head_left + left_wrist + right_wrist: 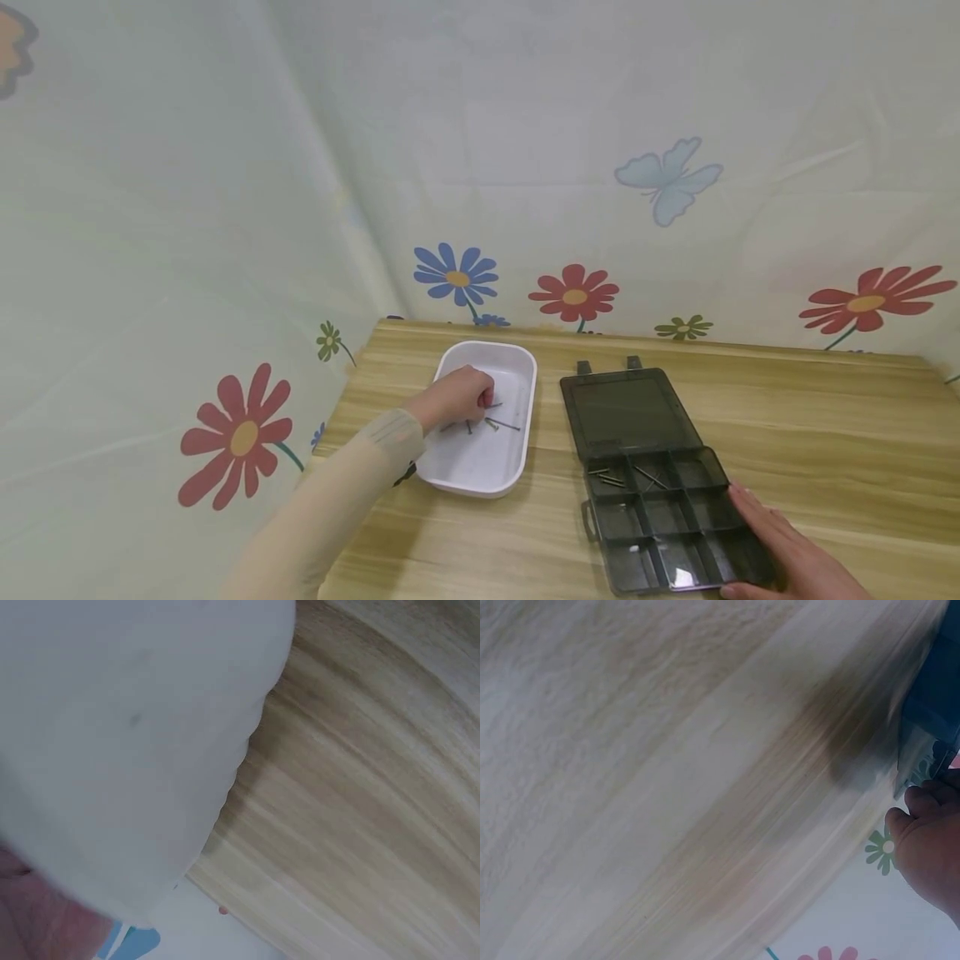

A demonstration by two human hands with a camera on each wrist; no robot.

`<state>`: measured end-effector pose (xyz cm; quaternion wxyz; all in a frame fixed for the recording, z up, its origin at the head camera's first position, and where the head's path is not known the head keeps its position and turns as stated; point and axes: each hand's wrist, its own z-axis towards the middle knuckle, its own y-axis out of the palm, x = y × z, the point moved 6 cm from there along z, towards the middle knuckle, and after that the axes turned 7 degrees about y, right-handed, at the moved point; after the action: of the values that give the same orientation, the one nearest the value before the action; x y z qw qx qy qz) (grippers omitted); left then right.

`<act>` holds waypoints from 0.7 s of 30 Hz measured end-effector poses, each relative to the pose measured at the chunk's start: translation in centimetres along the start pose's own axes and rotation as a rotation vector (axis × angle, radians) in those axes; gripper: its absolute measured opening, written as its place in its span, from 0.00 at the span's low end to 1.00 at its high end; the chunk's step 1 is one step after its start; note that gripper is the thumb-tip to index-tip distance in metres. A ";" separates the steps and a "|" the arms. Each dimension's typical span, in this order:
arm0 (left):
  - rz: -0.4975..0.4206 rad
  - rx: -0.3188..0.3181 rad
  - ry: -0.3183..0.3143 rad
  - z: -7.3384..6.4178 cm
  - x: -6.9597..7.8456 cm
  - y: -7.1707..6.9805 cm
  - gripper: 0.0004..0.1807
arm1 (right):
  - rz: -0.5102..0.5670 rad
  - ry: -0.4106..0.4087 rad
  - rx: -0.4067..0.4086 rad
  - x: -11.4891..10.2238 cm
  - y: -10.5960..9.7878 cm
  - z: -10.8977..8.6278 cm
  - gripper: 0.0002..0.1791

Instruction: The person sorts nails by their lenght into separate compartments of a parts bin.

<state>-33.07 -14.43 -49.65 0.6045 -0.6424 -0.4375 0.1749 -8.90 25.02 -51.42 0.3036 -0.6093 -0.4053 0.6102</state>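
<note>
My left hand [457,394] reaches into a white tray [441,482], fingers curled and bent down. Its fingertips pinch a thin screw [495,406], partly hidden by them. Several loose screws [504,424] lie on the tray floor close by. In the left wrist view the tray's outer wall [150,750] covers most of the hand. My right hand [798,546] holds the near right corner of a dark, see-through compartment box [688,540], thumb on the front edge and fingers along the right side. Its fingers also show beside the box in the right wrist view.
The box's lid [630,412] lies folded back, its two latches pointing away. Brass-coloured screws [611,481] lie in the far left compartment, and thin crossed ones [651,477] in the far middle one. A flowered curtain [517,192] hangs behind the wooden table [547,517].
</note>
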 end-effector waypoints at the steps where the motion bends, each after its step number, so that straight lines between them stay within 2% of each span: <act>1: 0.002 0.004 0.003 0.0 0.1 -0.2 0.07 | 0.003 -0.001 0.001 0.0 0.0 0.0 0.56; 8: 0.014 0.022 0.044 0.0 1.6 -2.4 0.07 | 0.025 -0.007 0.000 -0.1 0.0 -0.1 0.55; 15: 0.013 0.038 0.131 -0.1 5.5 -5.0 0.06 | 0.066 0.008 -0.031 -0.1 0.2 0.0 0.55; 21: -0.001 0.023 0.189 0.5 8.9 -5.5 0.07 | -0.003 -0.005 -0.015 0.1 0.1 0.2 0.57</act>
<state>-30.48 -7.89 -41.93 0.6506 -0.6487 -0.3767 0.1184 -9.11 25.05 -51.60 0.2991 -0.6093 -0.4115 0.6083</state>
